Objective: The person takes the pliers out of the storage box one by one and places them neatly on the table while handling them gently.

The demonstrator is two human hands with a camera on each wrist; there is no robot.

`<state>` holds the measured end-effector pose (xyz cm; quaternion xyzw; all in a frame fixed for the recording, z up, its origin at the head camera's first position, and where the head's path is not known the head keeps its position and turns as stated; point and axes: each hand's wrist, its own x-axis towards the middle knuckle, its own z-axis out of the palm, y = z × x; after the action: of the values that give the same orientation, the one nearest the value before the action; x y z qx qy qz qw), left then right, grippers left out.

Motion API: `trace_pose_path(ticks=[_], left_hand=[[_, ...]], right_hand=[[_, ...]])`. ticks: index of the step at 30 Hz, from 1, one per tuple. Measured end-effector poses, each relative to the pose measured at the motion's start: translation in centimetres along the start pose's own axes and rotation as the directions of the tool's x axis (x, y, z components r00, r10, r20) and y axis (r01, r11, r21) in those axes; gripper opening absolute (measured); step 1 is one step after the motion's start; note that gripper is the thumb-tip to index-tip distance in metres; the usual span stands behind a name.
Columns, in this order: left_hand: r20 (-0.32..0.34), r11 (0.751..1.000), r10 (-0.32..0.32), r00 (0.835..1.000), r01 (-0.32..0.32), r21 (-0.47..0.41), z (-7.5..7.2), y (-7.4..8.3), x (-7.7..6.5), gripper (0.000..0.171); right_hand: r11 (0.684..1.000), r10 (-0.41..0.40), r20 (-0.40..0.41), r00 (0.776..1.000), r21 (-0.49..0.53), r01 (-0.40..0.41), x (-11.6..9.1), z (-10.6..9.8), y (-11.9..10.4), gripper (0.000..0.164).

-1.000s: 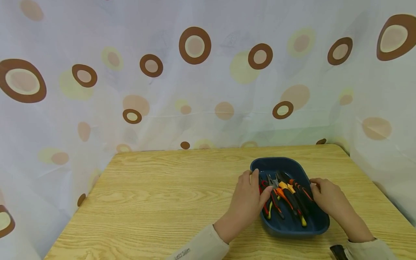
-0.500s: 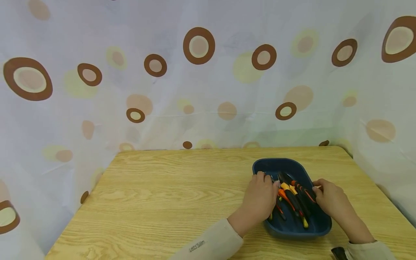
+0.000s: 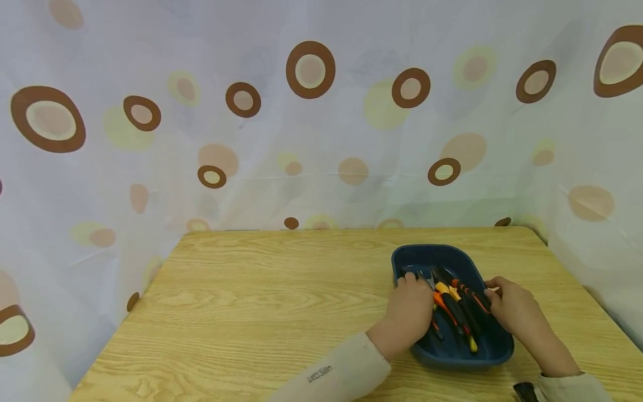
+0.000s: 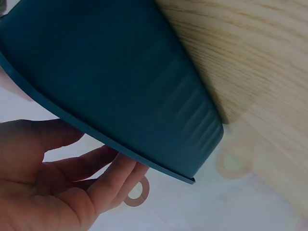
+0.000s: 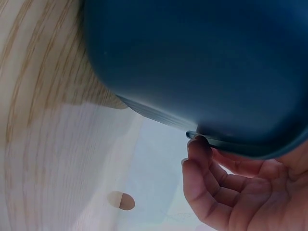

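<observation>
A dark blue plastic bin [image 3: 462, 357] stands on the table at the right, with several pliers [image 3: 454, 310] lying in it; their handles are orange, yellow, red and black. My left hand [image 3: 409, 310] reaches over the bin's left rim, covering the pliers on that side. In the left wrist view, the bin's outer wall hides the left fingertips, so whether they grip a tool does not show. With thumb and fingers, my right hand [image 3: 517, 304] pinches the bin's right rim, as the right wrist view [image 5: 226, 187] of that hand also shows.
The wood-grain table [image 3: 251, 301] stretches left of the bin. A white curtain [image 3: 321, 139] with brown and beige circles hangs behind it and along both sides. Beside the right sleeve lies a dark strap-like piece [image 3: 526, 391].
My left hand has moved from the bin's left rim to the right and inward over the pliers, which it now partly covers. The right hand keeps its hold on the rim.
</observation>
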<state>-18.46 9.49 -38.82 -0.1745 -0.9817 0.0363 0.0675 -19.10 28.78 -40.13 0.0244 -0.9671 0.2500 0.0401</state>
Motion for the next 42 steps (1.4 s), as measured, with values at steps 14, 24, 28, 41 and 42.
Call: trace_pose_path(ticks=[14,24,28,41,42], left_hand=[[0.078,0.989,-0.079,0.994,0.068,0.128,1.0,1.5,0.3,0.028],[0.109,0.993,-0.068,0.992,0.057,0.107,1.3,1.8,0.9,0.036],[0.108,0.993,-0.055,0.993,0.042,0.113,1.4,2.0,1.2,0.029],[0.247,0.994,-0.096,0.964,0.080,0.073,1.5,2.9,2.6,0.036],[0.255,0.994,-0.105,0.961,0.091,0.065,1.6,2.9,2.7,0.036]], right_hand=[[1.000,0.010,0.032,0.999,-0.005,-0.010,0.2,-0.1,-0.4,0.030],[1.000,0.025,0.053,0.998,-0.019,-0.024,0.3,-0.1,-0.2,0.030],[0.999,0.022,0.050,0.999,-0.024,-0.021,0.2,-0.2,-0.1,0.031],[1.000,0.014,0.066,0.998,-0.029,-0.013,0.2,-0.4,-0.2,0.031],[1.000,0.016,0.070,0.997,-0.026,-0.014,0.2,-0.3,-0.2,0.031]])
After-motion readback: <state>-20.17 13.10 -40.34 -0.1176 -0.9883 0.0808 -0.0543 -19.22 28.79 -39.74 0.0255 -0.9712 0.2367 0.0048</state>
